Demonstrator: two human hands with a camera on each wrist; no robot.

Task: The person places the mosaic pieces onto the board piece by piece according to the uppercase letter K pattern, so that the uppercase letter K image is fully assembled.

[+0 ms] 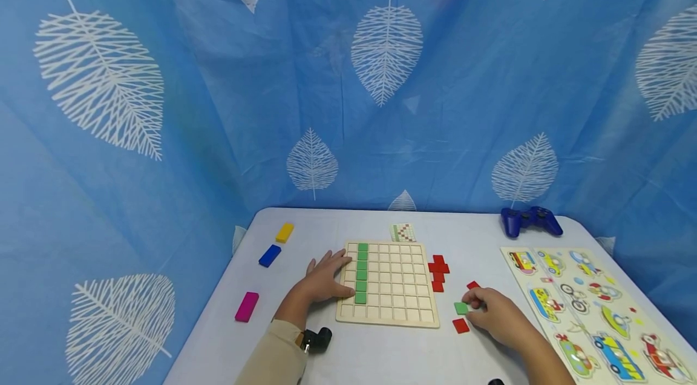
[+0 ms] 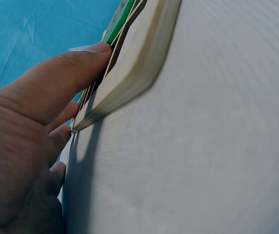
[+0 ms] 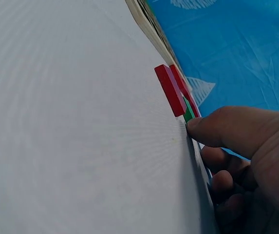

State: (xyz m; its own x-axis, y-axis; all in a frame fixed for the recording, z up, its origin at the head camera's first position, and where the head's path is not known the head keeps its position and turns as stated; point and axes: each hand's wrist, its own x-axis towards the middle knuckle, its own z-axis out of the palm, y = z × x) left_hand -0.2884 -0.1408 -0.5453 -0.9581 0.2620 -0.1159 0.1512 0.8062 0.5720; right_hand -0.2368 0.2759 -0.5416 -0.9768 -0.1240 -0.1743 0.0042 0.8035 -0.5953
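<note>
A wooden grid board [image 1: 437, 319] lies on the white table, with several green square tiles [image 1: 361, 275] lined up in its second column from the left. My left hand [image 1: 325, 279] rests on the board's left edge, fingers spread; in the left wrist view its thumb [image 2: 81, 63] touches the rim near a green tile. Right of the board, my right hand [image 1: 495, 312] pinches a loose green tile [image 1: 461, 308] at its edge between thumb and forefinger. One red tile [image 1: 460, 325] lies just below it, and another red tile [image 1: 472, 285] is partly hidden behind the fingers.
A cluster of red tiles [image 1: 438, 270] lies against the board's right side. Behind the board is a small pattern card [image 1: 403, 232]. Yellow [image 1: 284, 232], blue [image 1: 269, 255] and magenta blocks [image 1: 247, 307] sit at left. A game controller [image 1: 530, 221] and picture puzzle boards [image 1: 588, 306] occupy the right.
</note>
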